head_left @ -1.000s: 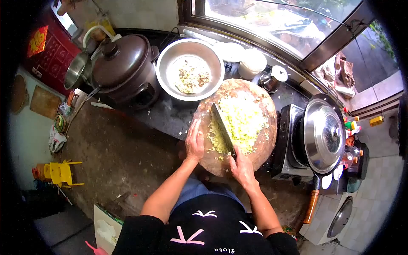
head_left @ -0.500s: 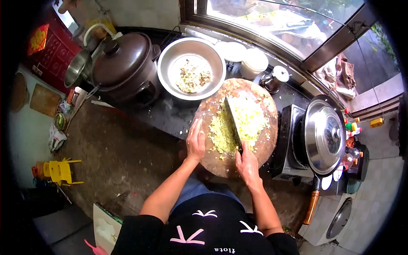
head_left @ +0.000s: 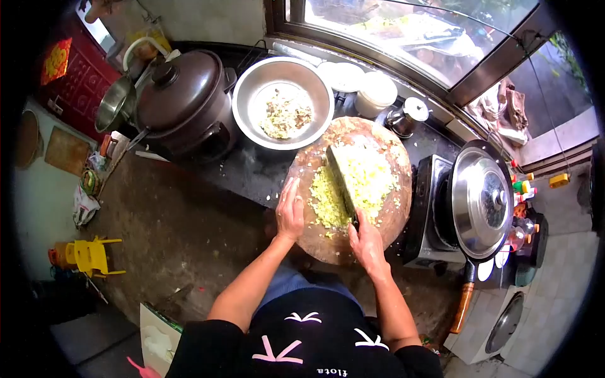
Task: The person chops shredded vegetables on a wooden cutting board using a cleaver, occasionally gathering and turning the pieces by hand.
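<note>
A round wooden chopping board (head_left: 315, 242) bears finely chopped pale green vegetable (head_left: 368, 176). My right hand (head_left: 367, 242) is closed round the handle of a cleaver (head_left: 341, 183), whose dark blade lies across the chopped pieces, pointing up and slightly left. Against the board's left edge rests my left hand (head_left: 290, 211), its fingers stretched out and holding nothing. Above the board stands a metal bowl (head_left: 244, 120) with a chopped mixture (head_left: 283, 113) inside.
At the left is a brown lidded pot (head_left: 176, 91). To the right, a lidded wok (head_left: 479, 201) sits on a gas stove (head_left: 419, 217). White containers (head_left: 376, 91) and a metal jar (head_left: 408, 116) stand behind the board. A yellow chair (head_left: 91, 257) is at far left.
The cleaver in my right hand has shifted right across the vegetable since the earliest frame, and slightly left since the middle one. My left hand has hardly moved.
</note>
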Demonstrator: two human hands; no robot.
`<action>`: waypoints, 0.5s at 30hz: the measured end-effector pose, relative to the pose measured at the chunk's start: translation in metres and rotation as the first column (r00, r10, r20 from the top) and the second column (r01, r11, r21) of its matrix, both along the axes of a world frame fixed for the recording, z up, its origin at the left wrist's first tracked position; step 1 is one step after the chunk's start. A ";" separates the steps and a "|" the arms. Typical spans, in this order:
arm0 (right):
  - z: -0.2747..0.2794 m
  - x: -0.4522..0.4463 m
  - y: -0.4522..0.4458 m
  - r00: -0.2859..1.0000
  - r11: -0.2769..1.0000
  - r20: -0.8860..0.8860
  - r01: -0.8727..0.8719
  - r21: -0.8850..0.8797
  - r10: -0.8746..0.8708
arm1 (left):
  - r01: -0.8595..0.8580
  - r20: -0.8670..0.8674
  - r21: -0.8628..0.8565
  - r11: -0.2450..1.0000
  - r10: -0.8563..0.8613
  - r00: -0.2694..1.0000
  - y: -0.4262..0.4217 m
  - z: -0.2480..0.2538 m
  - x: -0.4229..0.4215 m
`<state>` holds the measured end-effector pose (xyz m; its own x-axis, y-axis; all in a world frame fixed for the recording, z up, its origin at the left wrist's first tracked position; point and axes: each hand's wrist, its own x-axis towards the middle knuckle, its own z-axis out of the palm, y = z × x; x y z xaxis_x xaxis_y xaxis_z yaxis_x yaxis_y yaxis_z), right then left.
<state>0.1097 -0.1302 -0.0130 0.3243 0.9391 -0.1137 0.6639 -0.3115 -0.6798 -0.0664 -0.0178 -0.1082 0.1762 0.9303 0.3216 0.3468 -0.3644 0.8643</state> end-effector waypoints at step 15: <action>0.005 -0.005 0.002 0.999 0.998 0.030 -0.010 -0.062 0.012 | 0.000 -0.003 0.027 1.000 0.000 1.000 0.002 0.002 0.001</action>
